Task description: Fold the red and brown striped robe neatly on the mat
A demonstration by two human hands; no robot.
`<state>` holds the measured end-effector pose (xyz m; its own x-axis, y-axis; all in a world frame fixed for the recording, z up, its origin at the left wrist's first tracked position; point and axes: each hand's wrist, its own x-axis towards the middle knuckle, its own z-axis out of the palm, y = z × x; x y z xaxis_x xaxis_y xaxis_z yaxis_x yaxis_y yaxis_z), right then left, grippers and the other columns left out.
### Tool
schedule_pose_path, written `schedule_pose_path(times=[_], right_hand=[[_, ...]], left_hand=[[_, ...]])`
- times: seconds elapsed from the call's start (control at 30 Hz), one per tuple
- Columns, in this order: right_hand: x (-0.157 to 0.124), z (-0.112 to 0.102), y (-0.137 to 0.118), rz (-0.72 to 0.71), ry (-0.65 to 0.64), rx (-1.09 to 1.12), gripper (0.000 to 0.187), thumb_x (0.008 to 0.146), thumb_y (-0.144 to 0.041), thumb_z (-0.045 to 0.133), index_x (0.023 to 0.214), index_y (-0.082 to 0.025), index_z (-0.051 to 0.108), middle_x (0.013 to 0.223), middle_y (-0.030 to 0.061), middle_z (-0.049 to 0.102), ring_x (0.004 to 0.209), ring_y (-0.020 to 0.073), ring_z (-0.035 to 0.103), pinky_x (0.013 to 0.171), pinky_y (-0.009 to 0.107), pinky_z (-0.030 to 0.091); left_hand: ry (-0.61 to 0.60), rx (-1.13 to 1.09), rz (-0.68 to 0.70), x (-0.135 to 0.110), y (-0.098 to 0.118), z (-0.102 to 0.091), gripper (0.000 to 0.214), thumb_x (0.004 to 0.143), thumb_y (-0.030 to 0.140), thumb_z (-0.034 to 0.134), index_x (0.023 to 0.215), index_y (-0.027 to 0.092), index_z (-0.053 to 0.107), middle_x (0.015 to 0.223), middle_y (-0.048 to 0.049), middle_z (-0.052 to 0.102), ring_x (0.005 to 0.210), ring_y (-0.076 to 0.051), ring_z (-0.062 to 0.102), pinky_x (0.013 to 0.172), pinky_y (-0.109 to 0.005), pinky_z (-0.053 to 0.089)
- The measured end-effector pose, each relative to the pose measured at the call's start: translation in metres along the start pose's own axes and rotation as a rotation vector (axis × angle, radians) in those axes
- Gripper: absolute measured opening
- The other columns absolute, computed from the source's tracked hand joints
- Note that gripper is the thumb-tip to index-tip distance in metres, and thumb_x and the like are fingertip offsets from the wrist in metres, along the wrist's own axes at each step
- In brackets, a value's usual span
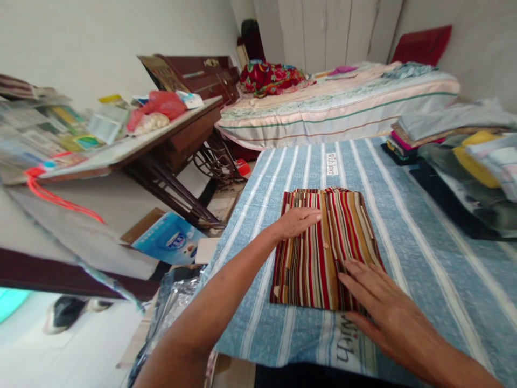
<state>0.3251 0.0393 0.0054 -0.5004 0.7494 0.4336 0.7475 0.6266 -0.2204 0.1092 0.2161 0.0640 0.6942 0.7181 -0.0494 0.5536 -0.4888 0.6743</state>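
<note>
Take the folded striped garment [302,264] as landmark: lying flat and buttoned side up on the blue striped sheet [250,302], with printed lettering [332,164] beyond the far edge and more lettering [347,345] just below the near edge. Note the left grip [299,222] over the upper left of the garment, opened out flat, without pinching anything; note the right grip [374,299] over the garment's near right, also opened out, slightly spread, apparently without any cloth caught. Cannot tell how hard either presses. Step in hand, judging by the pose: smoothing the folded front. For a good result, use the left grip as a light anchor near the middle of the garment and stroke with the right from the button [326,246] outward to the right side, flat rather than with the tips. Press gently, so as not to drag the top layer off the ones beneath. Follow the stripes, avoid snagging the button, and square the near corners last. Avoid straying toward the stacked clothes [440,121], well to the right of the garment.
</note>
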Motion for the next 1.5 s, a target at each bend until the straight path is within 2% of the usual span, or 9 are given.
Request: schedule_pose_path(times=[0.13, 0.33, 0.67, 0.83, 1.0, 1.17, 1.33, 1.4, 1.5], right_hand=[[0.012, 0.015, -0.022, -0.106, -0.010, -0.094, 0.055, 0.078, -0.014, 0.047, 0.133, -0.018, 0.047, 0.138, 0.0136, 0.047, 0.127, 0.0297, 0.042, 0.097, 0.049, 0.043], [0.029, 0.034, -0.042, -0.056, 0.107, -0.245, 0.036, 0.082, -0.016, 0.046, 0.115, -0.019, 0.059, 0.124, 0.0137, 0.059, 0.116, 0.0305, 0.052, 0.089, 0.048, 0.048], [0.035, 0.044, -0.032, -0.104, 0.181, -0.193, 0.032, 0.080, -0.027, 0.049, 0.109, -0.022, 0.061, 0.114, 0.0096, 0.065, 0.103, 0.0290, 0.061, 0.081, 0.041, 0.051], [0.059, 0.010, -0.016, -0.115, -0.111, 0.031, 0.045, 0.067, -0.021, 0.056, 0.112, -0.020, 0.059, 0.110, 0.0094, 0.067, 0.095, 0.0248, 0.064, 0.077, 0.033, 0.053], [0.119, -0.041, 0.018, -0.063, -0.503, 0.406, 0.046, 0.064, -0.002, 0.042, 0.097, -0.025, 0.063, 0.089, -0.0030, 0.070, 0.079, 0.0114, 0.063, 0.073, 0.021, 0.050], [0.200, -0.063, 0.076, -0.098, -0.709, 0.718, 0.057, 0.062, -0.002, 0.037, 0.103, -0.028, 0.067, 0.092, -0.0075, 0.070, 0.082, 0.0108, 0.065, 0.076, 0.022, 0.050], [0.262, -0.033, 0.146, 0.132, -0.799, 0.804, 0.055, 0.061, -0.010, 0.043, 0.109, -0.024, 0.067, 0.078, -0.0021, 0.071, 0.066, 0.0141, 0.065, 0.069, 0.028, 0.051], [0.277, -0.010, 0.169, 0.280, -0.837, 0.846, 0.053, 0.060, -0.012, 0.047, 0.108, -0.021, 0.067, 0.078, -0.0006, 0.071, 0.067, 0.0143, 0.064, 0.069, 0.028, 0.051], [0.286, 0.019, 0.189, 0.437, -0.810, 0.794, 0.048, 0.055, -0.013, 0.053, 0.100, -0.019, 0.068, 0.073, -0.0008, 0.068, 0.066, 0.0142, 0.061, 0.067, 0.027, 0.048]], left_hand=[[-0.092, -0.125, 0.020, -0.001, 0.006, 0.016, 0.034, 0.089, 0.031, 0.043, 0.115, 0.016, 0.061, 0.120, -0.0050, 0.063, 0.112, -0.019, 0.056, 0.100, -0.033, 0.038], [-0.093, -0.245, -0.002, 0.005, 0.012, 0.038, 0.035, 0.086, 0.018, 0.041, 0.113, 0.018, 0.063, 0.124, -0.0041, 0.061, 0.110, -0.018, 0.058, 0.095, -0.035, 0.045], [-0.198, -0.330, 0.091, 0.015, 0.009, 0.042, 0.031, 0.086, 0.012, 0.044, 0.106, 0.020, 0.066, 0.125, -0.0047, 0.061, 0.120, -0.013, 0.052, 0.106, -0.034, 0.035], [-0.277, -0.357, 0.090, 0.018, 0.000, 0.043, 0.031, 0.087, 0.014, 0.045, 0.110, 0.020, 0.065, 0.129, -0.0034, 0.058, 0.123, -0.013, 0.048, 0.107, -0.032, 0.032], [-0.332, -0.609, -0.083, 0.028, -0.012, 0.034, 0.031, 0.085, 0.030, 0.055, 0.111, 0.017, 0.065, 0.114, -0.0043, 0.066, 0.108, -0.019, 0.058, 0.100, -0.035, 0.039], [-0.134, -1.004, -0.313, 0.036, -0.033, 0.000, 0.044, 0.079, 0.049, 0.059, 0.101, 0.011, 0.066, 0.096, -0.0089, 0.070, 0.091, -0.022, 0.064, 0.090, -0.038, 0.045], [0.093, -1.326, -0.419, 0.022, -0.064, -0.046, 0.075, 0.079, 0.075, 0.033, 0.108, 0.012, 0.062, 0.103, -0.0136, 0.069, 0.098, -0.028, 0.063, 0.088, -0.043, 0.047], [0.208, -1.312, -0.448, 0.016, -0.073, -0.050, 0.070, 0.076, 0.073, 0.044, 0.106, 0.012, 0.062, 0.100, -0.0137, 0.070, 0.097, -0.028, 0.064, 0.087, -0.041, 0.049], [0.352, -1.190, -0.504, 0.014, -0.078, -0.041, 0.049, 0.069, 0.044, 0.073, 0.106, 0.014, 0.061, 0.095, -0.0113, 0.071, 0.087, -0.025, 0.067, 0.081, -0.038, 0.052]])
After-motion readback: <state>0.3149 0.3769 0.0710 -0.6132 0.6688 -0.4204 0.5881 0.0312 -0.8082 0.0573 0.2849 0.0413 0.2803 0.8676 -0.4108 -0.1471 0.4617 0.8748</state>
